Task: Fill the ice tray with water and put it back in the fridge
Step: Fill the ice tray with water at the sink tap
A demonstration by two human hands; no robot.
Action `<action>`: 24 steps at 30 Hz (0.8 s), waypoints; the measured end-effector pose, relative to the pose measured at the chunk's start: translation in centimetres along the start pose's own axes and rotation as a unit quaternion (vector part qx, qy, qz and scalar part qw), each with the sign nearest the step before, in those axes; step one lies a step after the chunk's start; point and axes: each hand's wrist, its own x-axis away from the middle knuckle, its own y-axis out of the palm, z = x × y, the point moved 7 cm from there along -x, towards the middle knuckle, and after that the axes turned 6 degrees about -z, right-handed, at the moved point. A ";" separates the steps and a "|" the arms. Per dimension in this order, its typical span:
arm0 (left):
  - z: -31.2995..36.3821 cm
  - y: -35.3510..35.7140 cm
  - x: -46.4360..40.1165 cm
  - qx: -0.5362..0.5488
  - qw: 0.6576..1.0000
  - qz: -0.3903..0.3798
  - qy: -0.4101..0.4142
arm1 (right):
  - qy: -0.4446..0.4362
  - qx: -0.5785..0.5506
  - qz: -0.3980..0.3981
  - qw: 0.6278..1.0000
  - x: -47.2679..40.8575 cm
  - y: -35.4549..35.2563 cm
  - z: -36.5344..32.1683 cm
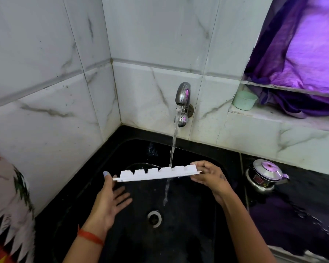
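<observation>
The ice tray (156,174) hangs at mid-frame over the black sink (198,215), straight under the tap (182,95), whose stream (173,149) strikes it right of its middle. Its long axis runs left to right across the frame, the right end a little higher. The tray looks turned on edge, with the backs of its cells facing the camera, and water falls off below it toward the drain (154,218); by my reading, little stays in the cells as it lies.

The right hand (209,175) pinches the right end, fingers curled over the top edge and thumb beneath. The left hand (110,198) is spread, palm up, fingers straight; its thumb tip touches the left end of the tray, steadying but not gripping it. Each hand is at one end, so the tray spans the gap between them, and the right hand alone truly holds it.

The coming move turns on that tilt: the tray wants rolling about its long axis until the cells face up under the stream. The fridge is not in view.
</observation>
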 end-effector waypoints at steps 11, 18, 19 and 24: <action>-0.3 1.1 0.1 0.036 0.999 -0.021 0.005 | 0.054 -0.155 0.062 0.985 -0.8 -1.1 2.8; 0.1 1.0 -0.4 -0.011 0.999 -0.042 0.018 | 0.102 -0.066 0.034 0.992 -1.9 -1.2 4.3; 0.1 0.9 -0.6 -0.016 0.999 -0.045 0.021 | 0.098 -0.049 0.030 0.994 -2.0 -1.1 4.3; -0.4 0.5 -1.6 -0.067 0.997 -0.041 0.021 | 0.042 -0.001 0.017 0.999 -1.8 -0.7 2.6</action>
